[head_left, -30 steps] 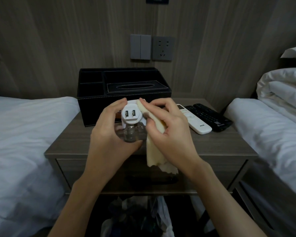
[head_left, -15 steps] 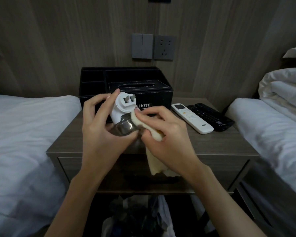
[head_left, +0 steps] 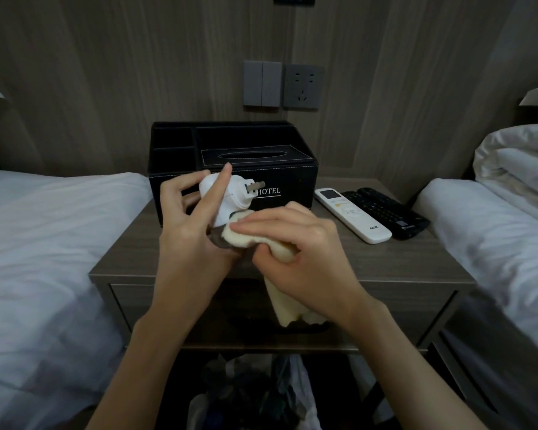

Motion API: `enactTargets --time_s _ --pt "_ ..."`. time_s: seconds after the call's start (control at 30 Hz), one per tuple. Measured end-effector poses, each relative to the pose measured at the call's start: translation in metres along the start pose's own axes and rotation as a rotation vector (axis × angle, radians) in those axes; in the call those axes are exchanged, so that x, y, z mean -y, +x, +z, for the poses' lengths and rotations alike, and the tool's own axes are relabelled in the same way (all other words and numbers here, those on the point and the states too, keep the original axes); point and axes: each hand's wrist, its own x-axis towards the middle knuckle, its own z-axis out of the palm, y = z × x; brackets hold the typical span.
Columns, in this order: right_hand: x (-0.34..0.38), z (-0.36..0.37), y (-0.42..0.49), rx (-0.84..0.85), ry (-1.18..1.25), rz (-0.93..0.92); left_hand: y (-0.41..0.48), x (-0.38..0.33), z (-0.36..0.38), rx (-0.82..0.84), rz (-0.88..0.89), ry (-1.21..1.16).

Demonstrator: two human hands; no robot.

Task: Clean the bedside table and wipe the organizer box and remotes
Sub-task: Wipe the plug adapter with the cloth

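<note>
Beds (head_left: 44, 243) hem our tabletop (head_left: 385, 262) at both sides; remotes (head_left: 351, 214) lie at two o'clock. Our left hand (head_left: 187, 243) grips a plug (head_left: 233, 193); our right hand (head_left: 302, 252) pinches a cloth (head_left: 243, 237).

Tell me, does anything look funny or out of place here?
Nothing is spilled or broken. The white plug-in gadget isn't in the wall socket: it's tipped sideways in the left hand while the right hand presses a cloth on it. The white remote and black remote lie slanted.
</note>
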Motion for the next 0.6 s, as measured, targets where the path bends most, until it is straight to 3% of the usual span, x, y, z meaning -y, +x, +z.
enactTargets --time_s 0.23,0.4,0.6 --pt "-0.002 -0.018 0.007 -0.352 -0.168 0.033 0.003 0.002 0.005 0.013 0.049 0.107" --pt "-0.008 -0.013 0.001 -0.11 -0.393 -0.149 0.001 0.004 0.006 0.085 0.04 0.107" --pt "-0.013 -0.015 -0.001 0.075 -0.52 -0.18 -0.001 0.006 0.006 0.137 0.164 0.237"
